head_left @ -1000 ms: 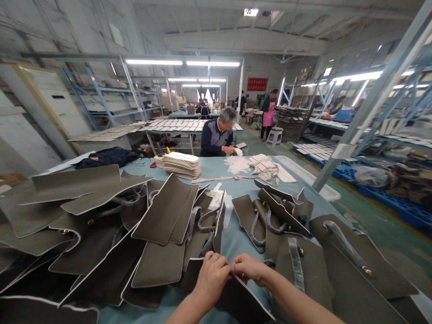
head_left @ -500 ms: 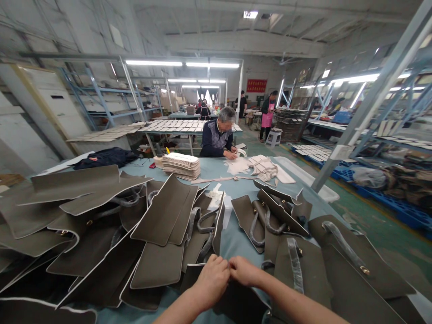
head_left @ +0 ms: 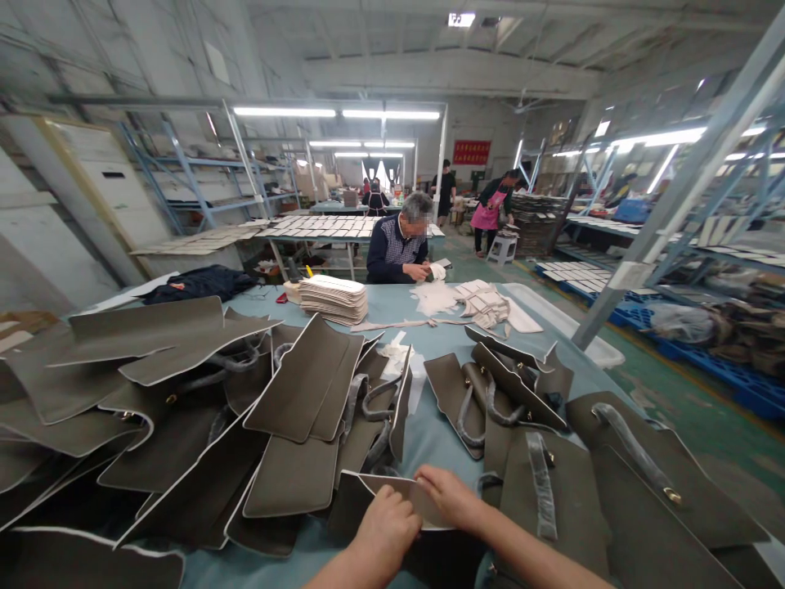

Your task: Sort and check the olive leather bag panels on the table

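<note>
At the bottom centre, my left hand is closed on the near edge of a dark bag piece with white edging. My right hand pinches its far edge, a little higher and to the right. Between the hands the piece gapes and shows a lighter brown inner face. Its lower part is in shadow below my hands. Overlapping olive-brown panels lie to the left, some with wrapped handles. More bag pieces with handles and gold-coloured fittings lie to the right.
Across the blue-green table a person works on small pale pieces. A pale stack, a dark cloth and cut scraps lie at the far side. A metal post slants at the right.
My hands have moved apart: the left lower and nearer, the right slightly higher. The piece between them has opened, showing its inner face. The view has shifted slightly.
</note>
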`<state>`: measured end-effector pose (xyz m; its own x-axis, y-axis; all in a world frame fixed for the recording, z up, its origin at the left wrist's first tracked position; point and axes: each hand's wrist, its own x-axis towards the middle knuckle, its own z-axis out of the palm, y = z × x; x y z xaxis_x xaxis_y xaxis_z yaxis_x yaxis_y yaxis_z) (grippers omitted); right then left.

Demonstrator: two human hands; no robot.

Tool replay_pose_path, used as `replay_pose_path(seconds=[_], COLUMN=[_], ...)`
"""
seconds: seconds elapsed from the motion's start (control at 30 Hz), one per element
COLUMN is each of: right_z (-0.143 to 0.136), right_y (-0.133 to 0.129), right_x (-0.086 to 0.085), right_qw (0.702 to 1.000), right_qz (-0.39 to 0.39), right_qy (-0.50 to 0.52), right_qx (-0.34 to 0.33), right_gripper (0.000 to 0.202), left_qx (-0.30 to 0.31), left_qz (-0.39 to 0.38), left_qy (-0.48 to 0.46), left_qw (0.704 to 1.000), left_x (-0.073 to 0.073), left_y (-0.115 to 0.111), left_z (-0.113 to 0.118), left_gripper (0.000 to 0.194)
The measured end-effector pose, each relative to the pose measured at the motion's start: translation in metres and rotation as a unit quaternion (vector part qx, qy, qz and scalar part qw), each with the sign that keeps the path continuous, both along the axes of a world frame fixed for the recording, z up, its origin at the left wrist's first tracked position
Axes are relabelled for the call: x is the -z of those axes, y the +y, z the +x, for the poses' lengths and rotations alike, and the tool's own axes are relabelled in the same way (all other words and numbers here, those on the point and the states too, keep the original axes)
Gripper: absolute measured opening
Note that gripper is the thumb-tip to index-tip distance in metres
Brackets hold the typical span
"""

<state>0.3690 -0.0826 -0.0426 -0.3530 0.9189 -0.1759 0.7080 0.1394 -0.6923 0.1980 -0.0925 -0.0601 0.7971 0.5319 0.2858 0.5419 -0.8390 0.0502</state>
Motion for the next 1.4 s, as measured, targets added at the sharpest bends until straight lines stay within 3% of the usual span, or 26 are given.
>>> replay_pose_path(seconds=[0.1,0.23,0.3,0.4,0.5,0.53,0.6,0.7,0.8,0.97,1.03,1.1,1.27,1.4], right_z=[-0.002,0.004,0.008,0.012,0.016,0.018,0.024,0.036,0.043,0.039,0.036,0.033,0.024,0.018], right_y=[-0.009,-0.022,-0.027,-0.029,-0.026,-0.024,-0.02,-0.009,0.002,0.013,0.015,0.016,0.019,0.019], right_x=[-0.01,-0.024,-0.024,-0.016,-0.012,-0.013,-0.019,-0.031,-0.038,-0.043,-0.047,-0.051,-0.066,-0.075], right_qw=[0.999,0.994,0.992,0.982,0.972,0.97,0.967,0.963,0.953,0.924,0.913,0.906,0.895,0.89], right_qz=[0.006,0.069,0.09,0.103,0.123,0.131,0.139,0.149,0.177,0.247,0.275,0.292,0.314,0.327], right_qy=[0.031,0.062,0.008,-0.114,-0.173,-0.178,-0.181,-0.179,-0.195,-0.286,-0.297,-0.297,-0.278,-0.273], right_qx=[-0.006,-0.051,-0.09,-0.112,-0.104,-0.105,-0.112,-0.137,-0.152,-0.058,-0.049,-0.073,-0.15,-0.164], right_gripper=[0.027,0.023,0.024,0.015,0.012,0.011,0.011,0.01,0.008,0.008,0.009,0.01,0.013,0.013], left_qx=[0.006,-0.05,-0.068,-0.049,-0.095,-0.126,-0.16,-0.132,-0.113,-0.115,-0.131,-0.135,-0.092,-0.08], left_qz=[-0.019,-0.043,-0.059,-0.079,-0.099,-0.132,-0.233,-0.35,-0.407,-0.52,-0.553,-0.55,-0.462,-0.475], left_qy=[-0.003,-0.019,-0.021,-0.047,-0.061,-0.05,-0.022,-0.018,-0.062,-0.163,-0.175,-0.162,-0.143,-0.168], left_qw=[1.0,0.998,0.996,0.995,0.989,0.982,0.959,0.927,0.904,0.831,0.804,0.808,0.87,0.86], left_x=[0.01,0.014,0.007,-0.014,-0.035,-0.04,-0.045,-0.046,-0.046,-0.047,-0.049,-0.054,-0.074,-0.078], left_y=[-0.002,0.0,0.001,0.006,0.018,0.023,0.034,0.043,0.042,0.036,0.035,0.035,0.036,0.04], left_z=[0.003,0.003,0.001,-0.007,-0.028,-0.037,-0.056,-0.074,-0.078,-0.074,-0.074,-0.071,-0.048,-0.028], left_gripper=[0.019,0.017,0.017,0.01,0.05,0.054,0.04,0.022,0.023,0.025,0.025,0.025,0.021,0.02])
